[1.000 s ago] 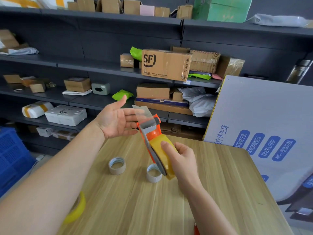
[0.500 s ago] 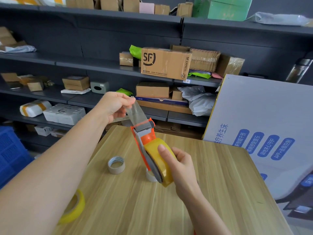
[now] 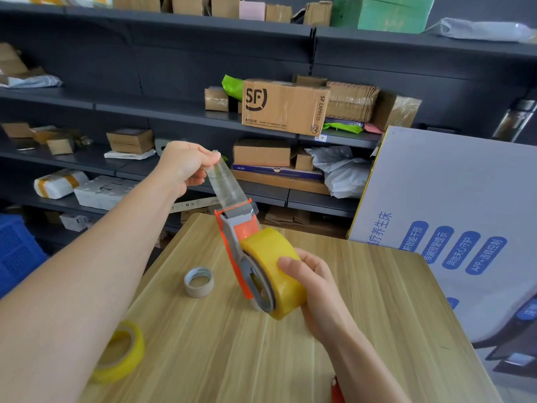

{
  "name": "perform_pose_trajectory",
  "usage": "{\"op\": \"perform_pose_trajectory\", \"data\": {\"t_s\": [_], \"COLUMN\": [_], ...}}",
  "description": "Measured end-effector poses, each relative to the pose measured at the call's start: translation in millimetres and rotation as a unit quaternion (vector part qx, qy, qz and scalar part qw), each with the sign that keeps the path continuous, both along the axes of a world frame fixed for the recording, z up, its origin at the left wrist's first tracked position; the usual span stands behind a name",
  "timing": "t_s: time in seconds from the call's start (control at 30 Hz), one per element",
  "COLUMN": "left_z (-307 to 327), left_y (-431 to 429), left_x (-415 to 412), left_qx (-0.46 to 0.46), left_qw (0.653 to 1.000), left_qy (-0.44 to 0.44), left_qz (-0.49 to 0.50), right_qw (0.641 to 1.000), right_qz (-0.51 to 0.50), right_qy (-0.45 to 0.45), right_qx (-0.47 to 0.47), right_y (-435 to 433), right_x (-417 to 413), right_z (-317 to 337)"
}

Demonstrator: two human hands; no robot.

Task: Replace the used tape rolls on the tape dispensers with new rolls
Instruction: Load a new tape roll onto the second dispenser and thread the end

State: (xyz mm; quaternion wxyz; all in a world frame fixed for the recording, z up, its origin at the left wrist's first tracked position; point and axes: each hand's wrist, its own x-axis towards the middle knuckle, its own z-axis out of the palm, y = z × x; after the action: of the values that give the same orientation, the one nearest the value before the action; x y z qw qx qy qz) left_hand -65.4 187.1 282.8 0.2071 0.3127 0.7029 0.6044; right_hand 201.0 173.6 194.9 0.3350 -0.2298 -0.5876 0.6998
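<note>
The new yellow roll sits on the tape dispenser, right hand grasping it. The left hand pinches the tape end; it still needs tearing off.

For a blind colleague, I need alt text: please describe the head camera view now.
Over a wooden table, the right hand holds an orange tape dispenser loaded with a yellow tape roll, while the left hand pulls its clear tape end upward. An empty cardboard core and another yellow roll lie on the table.
</note>
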Motion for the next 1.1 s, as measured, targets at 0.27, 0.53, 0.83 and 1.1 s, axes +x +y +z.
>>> {"op": "perform_pose_trajectory", "data": {"t_s": [0.27,0.53,0.83,1.1], "left_z": [-13,-47,-116,-140], "left_y": [5,-2,-16,-24], "left_x": [-18,-7,55,131], "left_qx": [-0.020,-0.100,-0.079,-0.103], "left_qw": [0.996,0.977,0.868,0.789], "left_qy": [-0.055,-0.181,-0.483,-0.581], "left_qz": [0.071,0.043,-0.087,-0.173], "right_qw": [0.999,0.995,0.985,0.974], "right_qz": [0.011,-0.009,-0.113,-0.209], "right_qy": [0.034,0.099,0.101,0.072], "right_qx": [0.030,-0.031,-0.079,-0.057], "right_y": [4,6,15,15], "right_x": [1,4,-1,-9], "right_z": [3,9,19,13]}}
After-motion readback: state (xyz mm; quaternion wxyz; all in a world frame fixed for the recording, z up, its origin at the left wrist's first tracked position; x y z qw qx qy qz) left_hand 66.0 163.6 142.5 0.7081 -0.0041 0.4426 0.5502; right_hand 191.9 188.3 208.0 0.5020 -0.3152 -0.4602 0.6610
